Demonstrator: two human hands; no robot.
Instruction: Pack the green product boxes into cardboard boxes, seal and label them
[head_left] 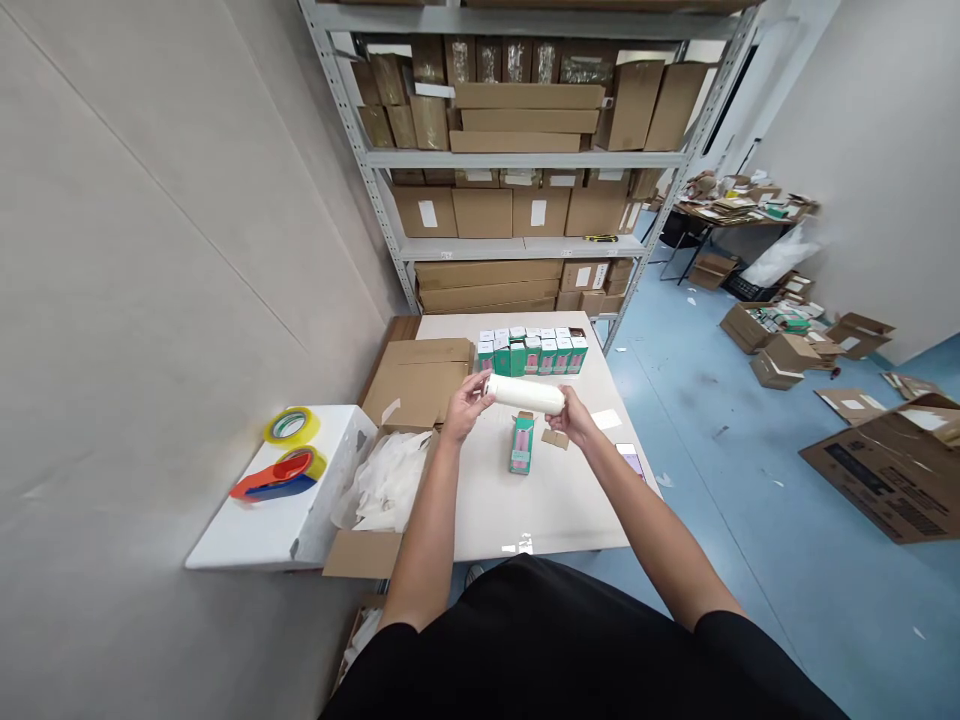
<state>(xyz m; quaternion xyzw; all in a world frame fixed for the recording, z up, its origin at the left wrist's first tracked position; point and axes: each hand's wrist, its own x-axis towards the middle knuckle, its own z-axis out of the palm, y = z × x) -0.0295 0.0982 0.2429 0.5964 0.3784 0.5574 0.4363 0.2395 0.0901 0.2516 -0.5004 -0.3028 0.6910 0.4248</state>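
Note:
Between my two hands a white cylinder (525,394), bottle-like in shape, lies nearly level above the table (480,510). My left hand (466,406) is closed with its fingertips on the left end, and my right hand (573,416) grips the right end. Just below the cylinder, a green and pink box (521,445) rests on the tabletop with its brown top flap up. A small piece of brown cardboard (556,438) lies to its right. Rows of similar green and white boxes (547,356) stand at the table's far side.
At left an open carton (420,385) holds white wrapping material (390,480). Yellow tape (292,425) and a red-and-blue tape dispenser (277,478) sit on a white block (217,535). A phone (630,458) lies at the table's right edge. Behind rises a shelf rack (525,160) of cartons.

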